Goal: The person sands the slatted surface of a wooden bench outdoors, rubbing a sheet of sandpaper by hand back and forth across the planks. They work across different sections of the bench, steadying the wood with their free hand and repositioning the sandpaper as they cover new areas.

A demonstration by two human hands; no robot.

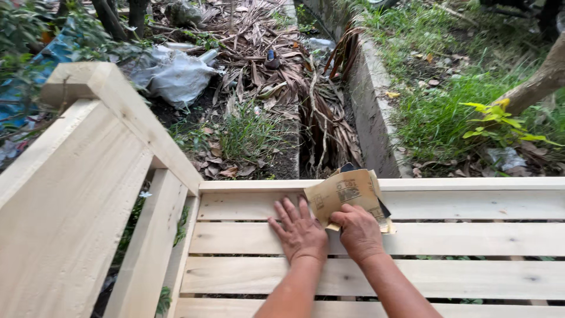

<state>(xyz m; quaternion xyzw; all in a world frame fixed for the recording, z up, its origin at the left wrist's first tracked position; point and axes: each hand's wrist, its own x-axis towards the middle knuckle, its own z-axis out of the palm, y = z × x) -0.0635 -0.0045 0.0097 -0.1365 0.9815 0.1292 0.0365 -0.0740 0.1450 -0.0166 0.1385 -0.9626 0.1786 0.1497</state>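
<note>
At the far left a pale, unfinished wooden armrest frame rises at a slant, its boards smooth-planed with faint grain, and it joins the slatted seat that runs across the lower part of the view (the slats lie with their long axis left to right, narrow gaps between them showing grass below). Moving right, the left hand lies flat and palm-down on a slat, fingers spread and straight, gripping nothing, only pressed on the bare wood. Just to its right, almost touching it, the right hand is curled over the lower edge of a folded sheet of sandpaper, pinning it against the wood; the tan paper backing faces up and a dark abrasive edge peeks out on the right side. The sheet extends up and away from the right hand toward the back rail, so the right hand is plainly the nearer one, with the left beside it. Beyond the bench lie dry palm fronds, a grey plastic sack, a concrete kerb, then green grass farther right.
</note>
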